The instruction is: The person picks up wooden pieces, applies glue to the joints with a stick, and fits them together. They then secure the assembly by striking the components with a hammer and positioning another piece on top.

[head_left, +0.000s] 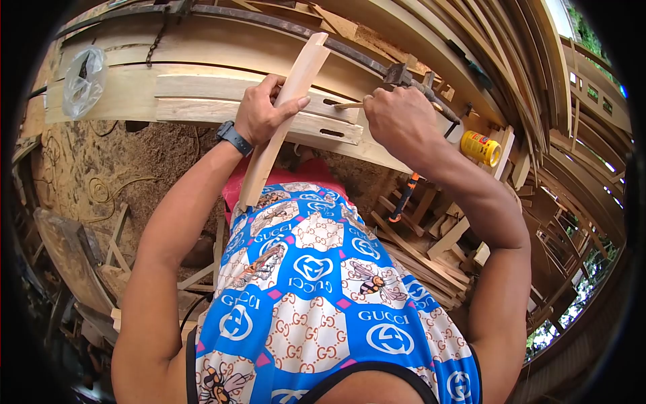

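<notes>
My left hand (264, 116), wearing a dark watch (234, 137), is wrapped round a pale wooden rail (286, 101). The rail slants from my lap up over the bench, its far end cut to a stepped tenon. Between the fingers of my right hand (402, 121) is a thin wooden stick (350, 106), its tip right at a slot (331, 102) in the farther of two boards. The nearer board (269, 122) has a similar slot (332, 133) near its right end. Both boards lie side by side, left of my right hand.
A long bar clamp (303, 42) runs along the far side, its metal head (398, 74) just beyond my right hand. A yellow jar (480, 148) lies right. At left are a clear plastic bag (84, 82) and sawdust (155, 161). An orange-and-black-handled tool (404, 197) hangs below the bench edge.
</notes>
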Motion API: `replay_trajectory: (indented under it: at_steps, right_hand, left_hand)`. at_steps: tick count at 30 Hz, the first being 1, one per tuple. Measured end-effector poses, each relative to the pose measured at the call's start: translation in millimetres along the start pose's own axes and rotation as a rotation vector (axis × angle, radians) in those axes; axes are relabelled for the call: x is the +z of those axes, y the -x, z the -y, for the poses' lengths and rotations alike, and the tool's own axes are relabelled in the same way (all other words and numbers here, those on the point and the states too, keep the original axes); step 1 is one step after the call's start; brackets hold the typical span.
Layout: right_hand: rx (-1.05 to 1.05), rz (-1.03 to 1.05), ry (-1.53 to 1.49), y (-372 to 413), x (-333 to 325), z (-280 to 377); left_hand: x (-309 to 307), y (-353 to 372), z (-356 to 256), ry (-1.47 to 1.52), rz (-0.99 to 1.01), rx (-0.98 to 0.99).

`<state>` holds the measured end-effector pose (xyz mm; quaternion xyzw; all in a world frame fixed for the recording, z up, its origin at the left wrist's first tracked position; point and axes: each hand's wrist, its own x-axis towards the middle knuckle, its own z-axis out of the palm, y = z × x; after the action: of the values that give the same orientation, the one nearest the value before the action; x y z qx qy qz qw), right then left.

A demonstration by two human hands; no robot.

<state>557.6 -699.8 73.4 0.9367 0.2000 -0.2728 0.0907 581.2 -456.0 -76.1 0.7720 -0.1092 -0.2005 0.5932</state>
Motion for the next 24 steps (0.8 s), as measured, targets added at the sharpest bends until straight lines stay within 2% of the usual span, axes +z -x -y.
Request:
replay_trajectory:
  at_steps: [2,4,8,10,11,14,15,17,18,21,24]
  right_hand:
    - [-0.021,-0.01,0.004,5.1,-7.4,-2.7]
    - [0.056,0.049,0.008,14.5,-26.0,-6.2]
    - [0.155,0.034,-0.071,29.6,-29.6,-16.9]
    - [0.211,-0.083,-0.34,34.5,-5.5,-26.5]
    - [0.21,-0.084,-0.337,36.7,5.3,-29.0]
    - [0.323,-0.055,-0.74,45.8,38.4,-27.2]
    - [0.325,-0.054,-0.739,48.5,46.3,-23.4]
    - [0.537,0.236,-1.217,52.2,57.1,-13.1]
    - [0.61,0.274,-1.381,53.9,59.1,-4.8]
    - [0.666,0.216,-1.912,54.2,73.9,14.0]
    - [0.651,0.215,-1.825,48.6,65.2,21.5]
  left_hand:
    - [-0.3,0.0,1.6,-0.007,-0.004,0.012]
    - [-0.9,0.3,2.7,-0.008,-0.007,0.008]
    - [-2.4,0.6,1.0,-0.025,-0.008,-0.001]
    - [-2.3,0.5,2.5,-0.016,-0.007,0.006]
    - [-2.5,0.3,3.2,-0.008,-0.004,0.011]
    - [-3.6,1.4,1.9,-0.009,-0.005,0.014]
    - [-3.9,1.8,1.5,-0.008,-0.004,0.014]
    - [-4.0,1.5,0.9,-0.007,0.004,-0.003]
    - [-4.7,1.3,0.3,-0.006,0.004,-0.002]
    - [-6.5,2.1,-0.1,-0.016,0.048,-0.026]
    - [-5.1,2.2,1.0,0.003,0.005,-0.003]
